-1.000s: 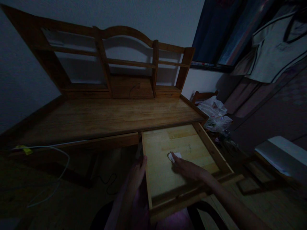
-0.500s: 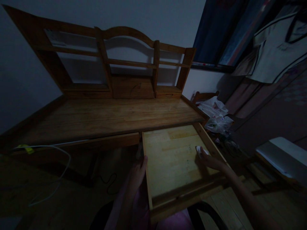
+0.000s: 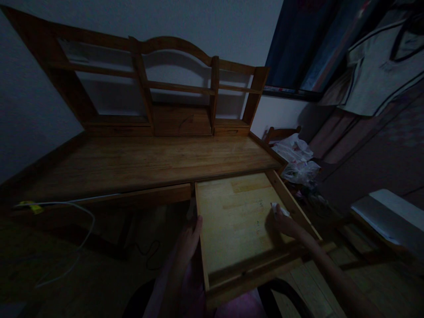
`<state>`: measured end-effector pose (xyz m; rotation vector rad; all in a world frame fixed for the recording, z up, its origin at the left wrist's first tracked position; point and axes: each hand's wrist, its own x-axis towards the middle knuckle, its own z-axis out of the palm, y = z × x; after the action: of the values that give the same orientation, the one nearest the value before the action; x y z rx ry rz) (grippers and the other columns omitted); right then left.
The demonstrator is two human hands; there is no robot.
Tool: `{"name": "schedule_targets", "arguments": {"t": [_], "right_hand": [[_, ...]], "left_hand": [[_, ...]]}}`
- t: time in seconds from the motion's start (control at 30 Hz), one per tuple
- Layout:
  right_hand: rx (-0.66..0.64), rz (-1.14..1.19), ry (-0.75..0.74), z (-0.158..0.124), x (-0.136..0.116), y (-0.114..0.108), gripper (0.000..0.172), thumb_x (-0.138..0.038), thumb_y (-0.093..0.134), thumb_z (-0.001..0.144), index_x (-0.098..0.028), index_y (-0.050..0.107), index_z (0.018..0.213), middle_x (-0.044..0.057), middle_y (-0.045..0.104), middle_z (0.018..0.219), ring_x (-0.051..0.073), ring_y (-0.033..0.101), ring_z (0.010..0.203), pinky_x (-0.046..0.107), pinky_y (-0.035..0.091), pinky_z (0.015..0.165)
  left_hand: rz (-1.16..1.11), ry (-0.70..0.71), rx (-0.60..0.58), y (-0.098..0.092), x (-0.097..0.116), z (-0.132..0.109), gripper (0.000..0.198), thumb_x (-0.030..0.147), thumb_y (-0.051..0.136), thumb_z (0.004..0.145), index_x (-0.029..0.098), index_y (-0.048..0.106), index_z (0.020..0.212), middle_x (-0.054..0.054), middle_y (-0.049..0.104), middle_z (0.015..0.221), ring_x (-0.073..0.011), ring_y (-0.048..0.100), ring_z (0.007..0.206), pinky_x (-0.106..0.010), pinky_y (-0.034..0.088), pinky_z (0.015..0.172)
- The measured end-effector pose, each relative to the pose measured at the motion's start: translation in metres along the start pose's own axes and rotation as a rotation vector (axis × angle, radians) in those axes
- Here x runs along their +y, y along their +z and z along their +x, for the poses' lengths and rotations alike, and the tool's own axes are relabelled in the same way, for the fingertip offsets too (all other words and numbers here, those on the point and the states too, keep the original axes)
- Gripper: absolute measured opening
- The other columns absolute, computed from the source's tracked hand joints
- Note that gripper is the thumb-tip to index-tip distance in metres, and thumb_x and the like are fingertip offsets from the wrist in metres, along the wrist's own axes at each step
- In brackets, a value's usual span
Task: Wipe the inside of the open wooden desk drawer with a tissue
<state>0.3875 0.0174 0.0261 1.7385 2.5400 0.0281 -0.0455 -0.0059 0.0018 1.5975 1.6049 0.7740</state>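
Right grip [image 3: 285, 224]: closed, fingers bunched around a white cloth [image 3: 274, 206]. Left grip [image 3: 188, 240]: thumb against the drawer's left wall; fingers hidden, closure cannot be told.

Cloth: at the right grip's fingertips, over the drawer floor near the right wall; contact underneath hidden. Small, folded; the visible part points away from the person and left, long axis slanting likewise.

Drawer [image 3: 228, 251]: beneath the right grip, right of the left one. Pulled out, front end towards the person; longer side uncertain.

Handling, as judged: wiping suits a flat cloth, even pressure along the boards and the left grip firm against the wall; corners want a fingertip.

Marks [image 3: 257, 224]: on the drawer floor, left of the right grip.

Surface [image 3: 165, 154]: beyond both grips. Shelf unit [image 3: 183, 120]: farther, at its back. Bags [image 3: 294, 148]: beyond the right grip. Cable [image 3: 93, 218]: well left of the left grip.
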Motion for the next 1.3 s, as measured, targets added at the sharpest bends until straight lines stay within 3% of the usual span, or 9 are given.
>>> {"name": "schedule_targets", "arguments": {"t": [0.17,0.23,0.33,0.43,0.57,0.7,0.97,1.1,1.3], "right_hand": [[-0.090,0.210,0.068,0.017,-0.024,0.001,0.081,-0.015,0.039,0.086,0.003,0.001,0.155,0.032,0.059,0.128,0.034,0.068,0.105,0.052,0.053,0.090],[-0.108,0.275,0.076,0.025,-0.043,0.002,0.084,-0.018,0.041,0.088,0.007,-0.007,0.153,0.035,0.056,0.130,0.033,0.066,0.111,0.048,0.053,0.092],[-0.099,0.340,0.023,0.038,-0.082,0.001,0.088,-0.021,0.045,0.087,-0.003,-0.007,0.156,0.029,0.025,0.156,0.031,0.037,0.142,0.045,0.041,0.109],[-0.102,0.469,-0.095,0.048,-0.122,-0.004,0.087,-0.024,0.047,0.089,-0.012,-0.006,0.158,0.020,0.006,0.162,0.029,0.014,0.150,0.048,0.028,0.117],[-0.150,0.628,-0.306,0.054,-0.159,-0.013,0.083,-0.023,0.044,0.094,-0.017,-0.008,0.158,0.016,0.003,0.163,0.025,0.006,0.151,0.046,0.021,0.120],[-0.148,0.611,-0.349,0.050,-0.171,-0.016,0.083,-0.021,0.045,0.093,-0.015,-0.007,0.158,0.017,0.006,0.163,0.024,0.005,0.151,0.045,0.022,0.120],[-0.005,0.427,-0.257,0.047,-0.145,-0.006,0.077,-0.016,0.041,0.091,-0.011,0.004,0.158,0.019,0.022,0.160,0.026,0.019,0.149,0.046,0.032,0.117],[0.098,0.295,-0.142,0.045,-0.094,0.013,0.071,-0.015,0.037,0.092,-0.008,0.011,0.158,0.021,0.029,0.157,0.027,0.029,0.146,0.046,0.037,0.115],[0.130,0.237,0.026,0.023,-0.004,0.027,0.066,-0.014,0.033,0.091,0.005,0.018,0.153,0.031,0.033,0.151,0.033,0.037,0.142,0.053,0.040,0.111]], "left_hand": [[-0.086,-0.103,-0.013,-0.004,0.016,-0.002,0.059,0.052,0.031,0.096,0.014,0.069,0.120,-0.016,0.072,0.117,-0.0270,0.061,0.123,-0.034,0.047,0.102],[-0.079,-0.085,-0.002,-0.005,0.017,-0.003,0.057,0.052,0.035,0.095,0.015,0.069,0.120,-0.016,0.073,0.116,-0.0273,0.058,0.127,-0.033,0.046,0.103],[-0.077,-0.078,0.004,-0.004,0.013,-0.003,0.056,0.052,0.036,0.094,0.015,0.069,0.121,-0.015,0.073,0.116,-0.0278,0.058,0.126,-0.034,0.045,0.104],[-0.088,-0.065,-0.014,-0.002,0.006,-0.001,0.057,0.051,0.034,0.095,0.014,0.069,0.121,-0.015,0.070,0.123,-0.0285,0.060,0.124,-0.037,0.044,0.106],[-0.058,-0.033,0.006,-0.001,0.002,0.000,0.051,0.049,0.050,0.087,0.017,0.068,0.122,-0.014,0.067,0.127,-0.0303,0.057,0.127,-0.037,0.043,0.108],[-0.072,-0.044,0.007,-0.003,0.007,-0.001,0.051,0.049,0.043,0.091,0.017,0.068,0.123,-0.013,0.072,0.119,-0.0287,0.061,0.123,-0.036,0.045,0.106],[-0.031,-0.047,0.001,-0.001,0.002,-0.001,0.053,0.051,0.040,0.094,0.015,0.069,0.120,-0.014,0.071,0.120,-0.0296,0.060,0.124,-0.036,0.046,0.104],[0.001,-0.019,-0.018,0.002,-0.008,0.000,0.049,0.044,0.047,0.092,0.015,0.066,0.127,-0.014,0.068,0.127,-0.0292,0.053,0.131,-0.035,0.043,0.107],[0.018,0.050,-0.022,0.006,-0.020,0.002,0.055,0.034,0.054,0.086,0.016,0.058,0.138,-0.012,0.055,0.143,-0.0311,0.042,0.140,-0.039,0.034,0.114]]}}
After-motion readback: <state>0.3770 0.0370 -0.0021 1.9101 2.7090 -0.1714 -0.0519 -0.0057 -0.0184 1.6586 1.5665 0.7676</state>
